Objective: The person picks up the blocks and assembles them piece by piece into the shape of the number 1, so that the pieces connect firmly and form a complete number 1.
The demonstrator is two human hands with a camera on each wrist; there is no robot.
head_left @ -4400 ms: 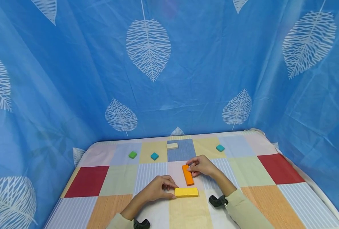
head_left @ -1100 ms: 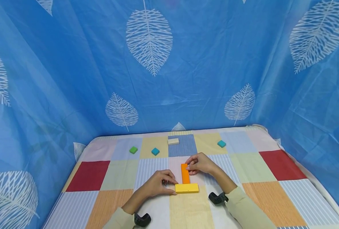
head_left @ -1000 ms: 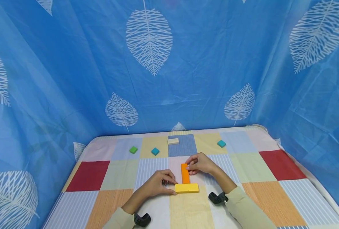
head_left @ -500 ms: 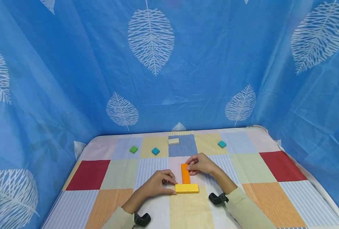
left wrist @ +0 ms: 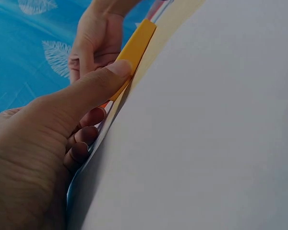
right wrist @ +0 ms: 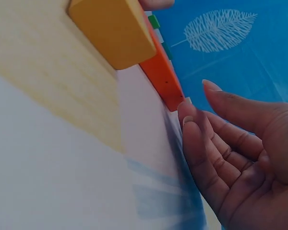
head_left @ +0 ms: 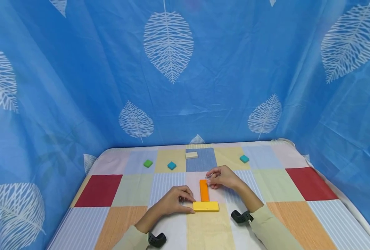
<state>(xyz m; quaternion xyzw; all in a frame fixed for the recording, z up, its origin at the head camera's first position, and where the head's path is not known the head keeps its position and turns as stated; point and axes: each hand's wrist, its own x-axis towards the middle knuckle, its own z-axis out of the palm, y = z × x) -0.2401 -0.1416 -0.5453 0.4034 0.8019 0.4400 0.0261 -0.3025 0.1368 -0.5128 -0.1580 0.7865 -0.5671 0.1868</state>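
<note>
You wear pale sleeves, with a black wrist device at your left wrist and another at your right. Nearest of the working items is the yellow block, lying flat with its length running left to right. Your left hand pinches its left end, thumb on the near side, as the left wrist view confirms. Just beyond it lies the orange block, its length running near to far. Its near end meets the far edge of the yellow block around the middle; you cannot tell whether the faces fully touch. Your right hand is at the right of its far end, thumb and fingers parted, not gripping; fingertips sit close by the block's corner, contact uncertain.

Surface: a table under a patchwork cloth of cream, orange, red, striped and pale green squares. Beyond your hands, small pieces lie well apart: a blue block and a green block to the left, a teal block to the right, a cream block farthest, on a denim-blue patch. Blue curtains with white leaf prints enclose the far, left and right sides.
</note>
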